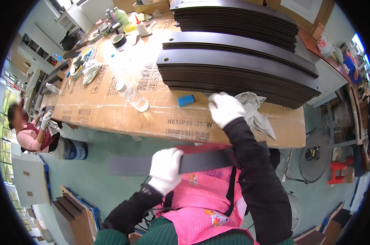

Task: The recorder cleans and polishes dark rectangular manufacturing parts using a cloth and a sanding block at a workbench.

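My left hand (166, 166), in a white glove, is closed around a long flat dark grey panel (202, 161). The panel lies level across the front of my pink apron (193, 196), and its right end passes behind my right forearm. Over the near side of the table, my white-gloved right hand (225, 109) has its fingers curled, and whatever is in them is hidden. A crumpled grey cloth (254, 110) lies right beside that hand. To its left, a small blue block (186, 101) rests on the cardboard table cover (160, 114).
Stacks of dark panels (234, 73) fill the table's right side. A clear bottle (132, 97) stands left of the blue block; a glue bottle (141, 27) and tape roll (119, 40) sit farther back. At left another person (32, 130) works near a bucket (72, 148).
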Tool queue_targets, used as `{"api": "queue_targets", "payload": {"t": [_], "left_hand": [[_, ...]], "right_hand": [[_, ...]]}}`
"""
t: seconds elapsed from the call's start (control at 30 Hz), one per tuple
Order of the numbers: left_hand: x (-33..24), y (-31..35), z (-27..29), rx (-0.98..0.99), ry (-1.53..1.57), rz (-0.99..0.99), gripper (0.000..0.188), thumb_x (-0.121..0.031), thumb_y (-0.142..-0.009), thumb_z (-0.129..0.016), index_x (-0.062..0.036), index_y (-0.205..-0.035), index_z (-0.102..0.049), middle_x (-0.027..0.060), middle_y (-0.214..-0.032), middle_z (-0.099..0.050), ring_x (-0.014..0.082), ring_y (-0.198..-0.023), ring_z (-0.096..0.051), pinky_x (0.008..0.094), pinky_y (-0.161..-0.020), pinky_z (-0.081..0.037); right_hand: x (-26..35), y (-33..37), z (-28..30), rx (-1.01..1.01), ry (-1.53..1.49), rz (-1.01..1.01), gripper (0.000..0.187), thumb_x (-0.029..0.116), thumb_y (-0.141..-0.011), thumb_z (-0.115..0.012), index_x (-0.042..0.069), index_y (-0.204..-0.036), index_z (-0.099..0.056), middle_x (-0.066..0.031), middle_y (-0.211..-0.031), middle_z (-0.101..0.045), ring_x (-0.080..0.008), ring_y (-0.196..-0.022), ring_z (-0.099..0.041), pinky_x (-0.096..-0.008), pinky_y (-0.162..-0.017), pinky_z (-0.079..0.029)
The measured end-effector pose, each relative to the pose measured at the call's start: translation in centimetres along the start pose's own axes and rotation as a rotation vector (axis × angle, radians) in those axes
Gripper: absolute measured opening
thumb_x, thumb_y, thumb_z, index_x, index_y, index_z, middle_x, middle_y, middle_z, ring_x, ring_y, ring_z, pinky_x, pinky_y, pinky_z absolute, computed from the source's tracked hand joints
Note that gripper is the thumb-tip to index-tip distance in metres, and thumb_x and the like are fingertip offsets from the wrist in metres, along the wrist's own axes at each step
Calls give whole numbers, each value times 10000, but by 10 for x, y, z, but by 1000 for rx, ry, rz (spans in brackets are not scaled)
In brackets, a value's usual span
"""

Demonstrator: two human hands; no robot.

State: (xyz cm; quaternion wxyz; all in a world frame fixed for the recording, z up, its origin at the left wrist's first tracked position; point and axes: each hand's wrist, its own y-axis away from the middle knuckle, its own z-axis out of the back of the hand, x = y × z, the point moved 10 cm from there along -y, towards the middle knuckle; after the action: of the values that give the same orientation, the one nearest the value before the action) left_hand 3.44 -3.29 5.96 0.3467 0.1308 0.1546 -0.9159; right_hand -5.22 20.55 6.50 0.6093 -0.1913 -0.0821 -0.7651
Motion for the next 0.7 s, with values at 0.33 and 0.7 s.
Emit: {"api": "queue_targets", "payload": {"t": [0.33, 0.7], "left_hand": [[68, 122, 35, 76, -79, 244, 471, -61, -650, -793, -69, -1098, -650, 141, -1042, -706, 390, -1003, -675, 490, -897, -526], [105, 135, 44, 4, -38, 460, 523, -54, -690, -848, -1, -1167, -640, 200, -1078, -712, 412, -1024, -703, 468, -914, -577]], "right_hand": [[59, -66, -80, 165, 120, 190, 162, 210, -933, -673, 142, -1075, -712, -136, -1183, -676, -372, -987, -752, -482, -845, -616], [-102, 101, 66, -342, -1315, -323, 401, 151, -965, -778, 10, -1301, -608, -37, -986, -704, -77, -790, -648, -245, -689, -520]]}}
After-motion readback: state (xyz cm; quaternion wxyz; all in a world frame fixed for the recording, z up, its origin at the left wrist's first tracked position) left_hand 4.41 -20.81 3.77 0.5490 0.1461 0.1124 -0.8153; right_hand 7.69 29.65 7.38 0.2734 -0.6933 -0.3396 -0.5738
